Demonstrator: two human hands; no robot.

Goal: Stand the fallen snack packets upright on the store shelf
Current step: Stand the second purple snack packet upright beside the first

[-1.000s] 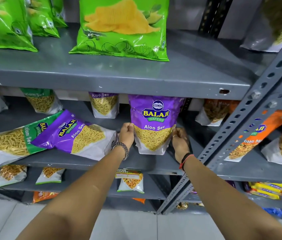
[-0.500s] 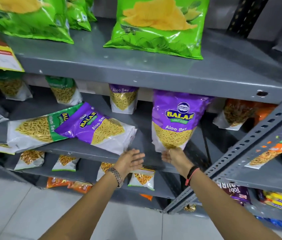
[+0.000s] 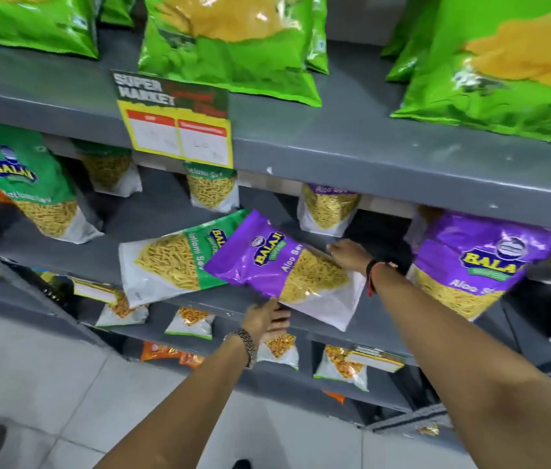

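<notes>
At centre frame we flank the fallen purple Aloo Sev packet (image 3: 282,270): left hand (image 3: 265,320) fingers pinching its lower edge, right hand (image 3: 348,254) spread on top. Lifting it may drag the green sev packet (image 3: 169,262) underneath off the shelf edge (image 3: 220,304).

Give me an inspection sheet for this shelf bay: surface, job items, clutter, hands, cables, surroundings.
Surface: grey metal middle shelf, bare in patches between packets.
Job's things: fallen purple Aloo Sev packet lies tilted, overlapping the fallen green packet; another purple Aloo Sev packet stands at the right.
Clutter: yellow price tag hangs from the top shelf edge.
Hands: left hand at the fallen purple packet's lower edge; right hand on its upper right edge; whether either grips is unclear.
Cables: nothing seen.
Surroundings: green chip bags above, small packets on the shelf below, tiled floor.
</notes>
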